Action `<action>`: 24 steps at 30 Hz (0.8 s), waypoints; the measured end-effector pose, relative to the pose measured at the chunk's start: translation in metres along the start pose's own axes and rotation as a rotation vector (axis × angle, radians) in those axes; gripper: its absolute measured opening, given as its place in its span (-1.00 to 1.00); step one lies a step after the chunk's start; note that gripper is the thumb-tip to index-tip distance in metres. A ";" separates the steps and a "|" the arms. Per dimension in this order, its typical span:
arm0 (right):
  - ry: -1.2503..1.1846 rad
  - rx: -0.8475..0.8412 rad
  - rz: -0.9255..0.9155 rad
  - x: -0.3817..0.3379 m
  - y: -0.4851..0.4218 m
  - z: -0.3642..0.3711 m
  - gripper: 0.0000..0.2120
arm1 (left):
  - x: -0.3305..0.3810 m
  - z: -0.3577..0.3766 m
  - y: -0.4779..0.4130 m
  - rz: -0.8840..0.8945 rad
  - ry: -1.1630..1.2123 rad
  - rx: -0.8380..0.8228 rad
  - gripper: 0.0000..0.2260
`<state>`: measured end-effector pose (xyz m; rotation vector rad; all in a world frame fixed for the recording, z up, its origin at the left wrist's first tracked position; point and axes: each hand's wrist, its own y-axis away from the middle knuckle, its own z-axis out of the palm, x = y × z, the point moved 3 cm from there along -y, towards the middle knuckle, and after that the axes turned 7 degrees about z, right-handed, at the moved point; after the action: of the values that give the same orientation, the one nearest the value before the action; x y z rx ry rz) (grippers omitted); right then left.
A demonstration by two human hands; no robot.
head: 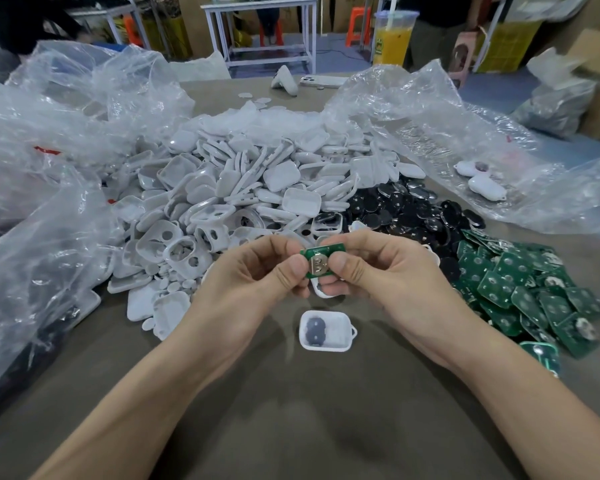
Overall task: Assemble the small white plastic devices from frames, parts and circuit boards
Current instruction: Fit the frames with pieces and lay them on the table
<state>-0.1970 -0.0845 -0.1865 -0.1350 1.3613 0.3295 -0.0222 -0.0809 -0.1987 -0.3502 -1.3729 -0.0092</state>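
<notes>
Both hands [321,268] on green PCB [321,258] w/ silver clip

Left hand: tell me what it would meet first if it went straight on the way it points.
The green circuit board that the left hand pinches; right behind it, the fingers of the right hand gripping the board's other side, as far as one view shows.

Bare left hand [246,277], right hand [390,273], forearms [146,396]

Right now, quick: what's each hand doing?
Left hand: closed, pinching the board at its left edge.
Right hand: closed, pinching the board's right edge, with a white part behind it.
</notes>
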 end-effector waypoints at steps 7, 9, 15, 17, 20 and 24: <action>-0.029 -0.023 0.008 0.003 0.000 0.002 -0.87 | -0.001 -0.002 0.001 -0.013 -0.005 0.008 -0.87; -0.024 -0.029 0.006 0.003 0.000 0.003 -0.87 | -0.001 -0.001 0.000 -0.013 -0.015 0.005 -0.91; 0.003 -0.041 0.010 0.004 0.000 0.001 -0.85 | -0.001 -0.001 0.001 -0.039 0.013 0.018 -0.92; 0.003 -0.043 0.016 0.004 0.000 0.001 -0.84 | -0.001 0.000 0.001 -0.049 0.021 0.022 -0.92; -0.028 -0.043 0.031 0.006 -0.002 0.002 -0.85 | -0.003 0.000 0.001 -0.063 0.046 0.026 -0.89; -0.034 -0.045 0.017 0.007 -0.004 0.001 -0.91 | -0.003 0.001 0.000 -0.075 0.058 0.035 -0.91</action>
<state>-0.1935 -0.0870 -0.1939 -0.1548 1.3220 0.3758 -0.0238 -0.0810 -0.2011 -0.2679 -1.3266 -0.0568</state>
